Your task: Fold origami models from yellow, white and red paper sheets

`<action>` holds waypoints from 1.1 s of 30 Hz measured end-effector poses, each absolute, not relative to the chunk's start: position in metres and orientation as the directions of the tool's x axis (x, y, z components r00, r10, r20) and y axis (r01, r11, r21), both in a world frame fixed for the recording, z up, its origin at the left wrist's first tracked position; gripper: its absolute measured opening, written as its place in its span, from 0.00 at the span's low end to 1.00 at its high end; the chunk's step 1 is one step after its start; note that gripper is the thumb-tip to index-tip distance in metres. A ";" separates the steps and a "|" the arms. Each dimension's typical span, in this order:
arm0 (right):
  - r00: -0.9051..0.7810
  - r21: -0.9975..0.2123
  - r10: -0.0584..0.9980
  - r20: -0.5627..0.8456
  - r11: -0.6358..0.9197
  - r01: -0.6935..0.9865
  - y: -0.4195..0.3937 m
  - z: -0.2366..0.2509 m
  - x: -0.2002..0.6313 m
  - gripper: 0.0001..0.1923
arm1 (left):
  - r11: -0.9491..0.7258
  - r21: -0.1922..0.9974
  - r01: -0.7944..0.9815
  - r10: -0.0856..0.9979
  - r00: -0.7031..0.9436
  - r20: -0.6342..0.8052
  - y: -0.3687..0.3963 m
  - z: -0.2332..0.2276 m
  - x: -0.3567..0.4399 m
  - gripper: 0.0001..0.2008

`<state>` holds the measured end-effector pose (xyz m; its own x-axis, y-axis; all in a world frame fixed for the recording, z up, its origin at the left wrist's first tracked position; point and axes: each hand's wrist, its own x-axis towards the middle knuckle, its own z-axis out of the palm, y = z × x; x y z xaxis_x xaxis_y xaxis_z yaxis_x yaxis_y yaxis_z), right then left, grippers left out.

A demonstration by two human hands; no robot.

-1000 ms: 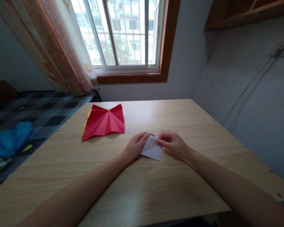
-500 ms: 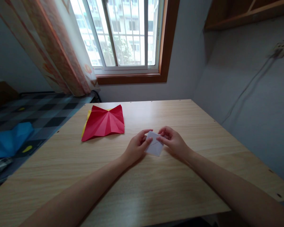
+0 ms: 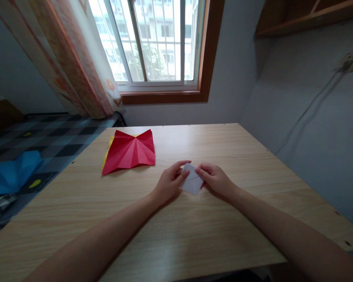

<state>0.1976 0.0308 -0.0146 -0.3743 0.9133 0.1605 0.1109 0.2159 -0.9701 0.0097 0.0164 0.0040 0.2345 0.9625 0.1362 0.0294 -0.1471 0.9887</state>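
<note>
Both pinching white paper (image 3: 191, 183) — left hand (image 3: 170, 182), right hand (image 3: 216, 179); red paper (image 3: 129, 152) well apart on table (image 3: 176, 235), nothing between.

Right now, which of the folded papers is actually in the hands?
The small white folded paper, pinched between left hand and right hand. The red creased paper lies untouched farther back on the table, over a yellow sheet.

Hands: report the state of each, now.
Left hand: pinching the small folded white paper piece.
Right hand: pinching the same paper from the other side.
</note>
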 end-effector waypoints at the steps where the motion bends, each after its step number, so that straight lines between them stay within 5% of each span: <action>1: -0.367 -0.964 0.913 0.178 0.236 0.121 0.031 -0.014 0.198 0.20 | -0.147 0.989 0.030 0.962 0.237 0.136 0.016 0.004 0.010 0.24; 7: -0.267 -0.944 0.927 0.263 0.304 0.127 0.030 -0.008 0.200 0.19 | -0.024 0.999 -0.049 0.956 0.290 0.037 0.021 -0.003 0.009 0.34; 17: -0.258 -0.967 0.938 0.231 0.251 0.046 0.033 -0.011 0.198 0.20 | 0.115 0.974 -0.197 0.955 0.291 -0.054 0.027 -0.003 0.007 0.31; 24: -0.358 -0.992 0.929 0.095 0.120 0.047 0.034 -0.016 0.197 0.19 | 0.041 0.995 -0.090 0.961 0.275 -0.015 0.025 0.000 0.007 0.31; 33: -0.402 -0.978 0.901 0.162 0.200 0.053 0.032 -0.014 0.194 0.13 | -0.130 0.987 0.094 0.949 0.299 0.097 0.024 -0.002 0.007 0.28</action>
<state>0.1944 0.0318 -0.0139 -0.4018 0.9012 0.1623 0.0526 0.1997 -0.9784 0.0068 0.0239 -0.0018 0.2988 0.9494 0.0967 0.0937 -0.1300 0.9871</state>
